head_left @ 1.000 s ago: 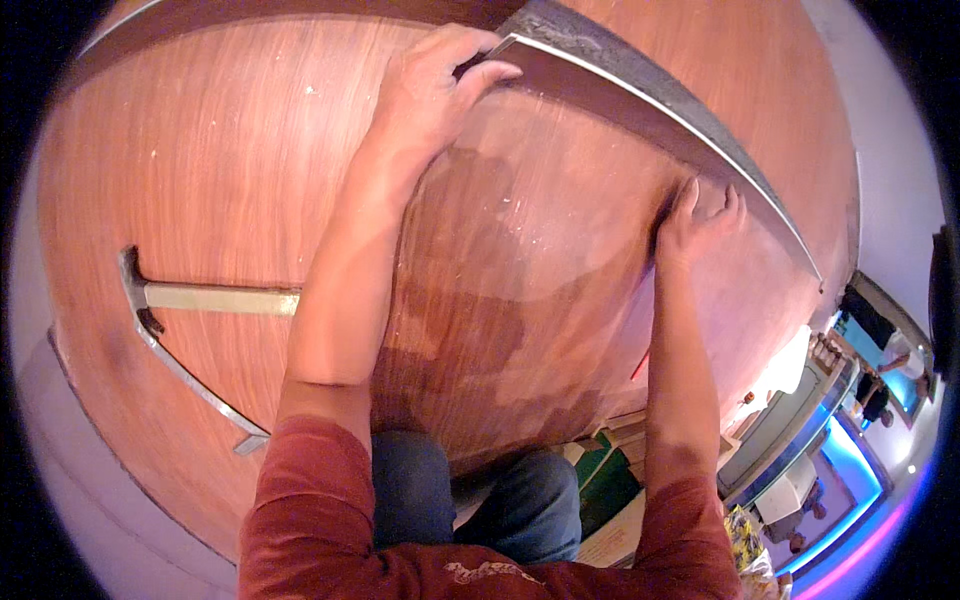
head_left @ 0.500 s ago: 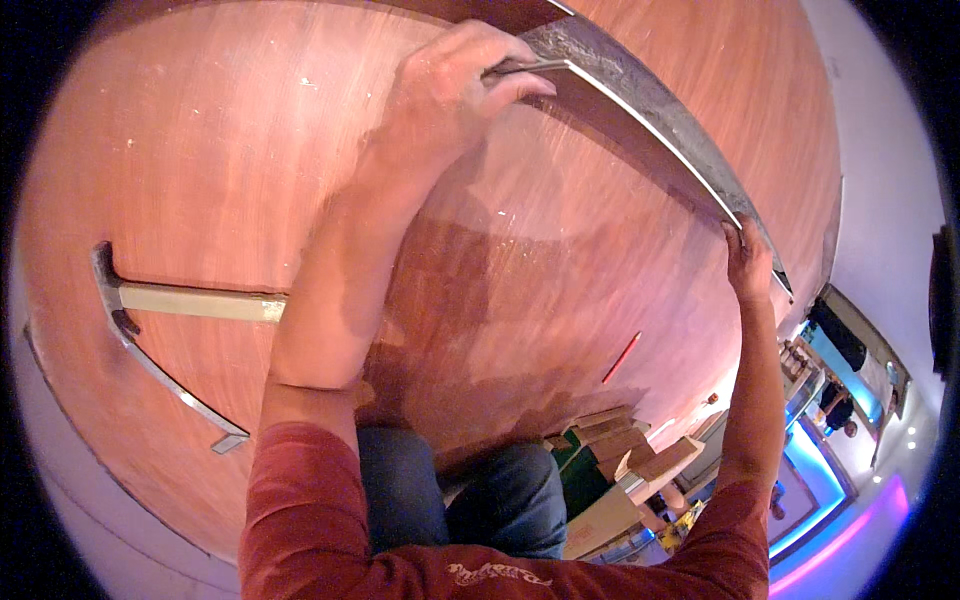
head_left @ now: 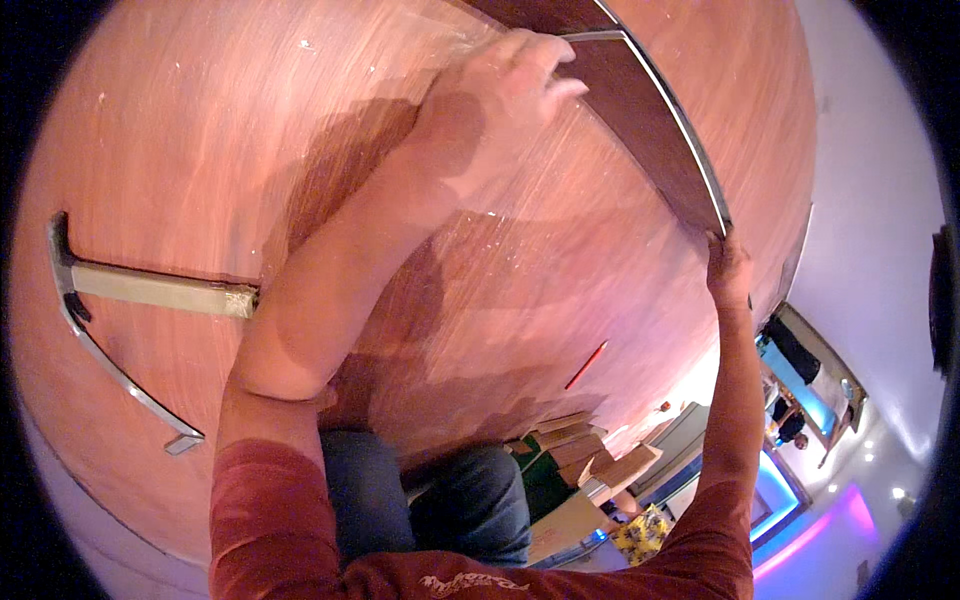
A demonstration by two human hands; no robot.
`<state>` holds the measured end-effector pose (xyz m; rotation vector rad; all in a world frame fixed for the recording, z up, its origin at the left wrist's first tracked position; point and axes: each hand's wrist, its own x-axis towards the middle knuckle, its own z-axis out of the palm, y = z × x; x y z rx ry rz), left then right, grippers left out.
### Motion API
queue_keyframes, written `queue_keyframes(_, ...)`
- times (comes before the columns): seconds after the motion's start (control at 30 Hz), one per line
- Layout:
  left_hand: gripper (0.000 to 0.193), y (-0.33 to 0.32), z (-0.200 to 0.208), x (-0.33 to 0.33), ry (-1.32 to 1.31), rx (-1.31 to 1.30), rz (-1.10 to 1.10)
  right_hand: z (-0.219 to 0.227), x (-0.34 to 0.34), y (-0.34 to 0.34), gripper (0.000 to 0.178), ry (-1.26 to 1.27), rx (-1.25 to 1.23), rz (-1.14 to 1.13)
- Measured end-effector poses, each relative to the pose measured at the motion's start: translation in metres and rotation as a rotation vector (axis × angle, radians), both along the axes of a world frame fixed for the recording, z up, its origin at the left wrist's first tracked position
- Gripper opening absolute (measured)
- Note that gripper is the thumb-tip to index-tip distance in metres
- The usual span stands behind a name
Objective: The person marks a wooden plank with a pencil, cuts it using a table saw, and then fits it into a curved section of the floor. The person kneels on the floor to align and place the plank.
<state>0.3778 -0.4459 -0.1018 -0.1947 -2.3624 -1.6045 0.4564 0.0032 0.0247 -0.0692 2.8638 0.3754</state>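
A dark brown panel (head_left: pixel 640 105) with a thin white edge lies along the curved dark-rimmed strip at the upper right of a reddish wood surface (head_left: pixel 520 290). My left hand (head_left: pixel 505 90) is at the panel's far-left end, with thumb and fingers around its corner; part of the grip is hidden and slightly blurred. At the near-right end, my right hand (head_left: pixel 730 268) pinches the tip of the panel. A hammer (head_left: pixel 150 285) with a pale handle and dark head rests on the wood left of my left forearm.
A red pencil (head_left: pixel 586 365) lies on the wood between my arms. Below it, open cardboard boxes (head_left: pixel 575 500) stand beside my knees. The wood surface ends at a pale wall or floor (head_left: pixel 860 200) on the right, where a blue-lit area and people show far off.
The panel has closed over the grey strip behind it and now sits nearer the dark rim. My left hand moved right with it. The whole view shifted slightly, moving the hammer and pencil left.
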Motion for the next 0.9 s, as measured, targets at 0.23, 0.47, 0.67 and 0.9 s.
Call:
queue_keyframes(0.23,0.062,0.026,0.003,0.027,-0.044,0.189,-0.18,-0.004,0.001,0.004,0.033,0.044,-0.019,0.134)
queue_keyframes(0.47,0.069,0.026,0.009,0.02,-0.219,0.34,-0.27,-0.001,0.0,-0.003,0.029,0.016,0.047,0.064)
queue_keyframes(0.67,0.069,0.03,0.011,0.011,-0.318,0.384,-0.284,-0.002,0.006,0.012,0.03,0.044,0.037,0.131)
queue_keyframes(0.9,0.064,0.027,0.009,0.011,-0.329,0.373,-0.246,0.001,-0.002,-0.001,0.023,0.005,-0.107,0.198)
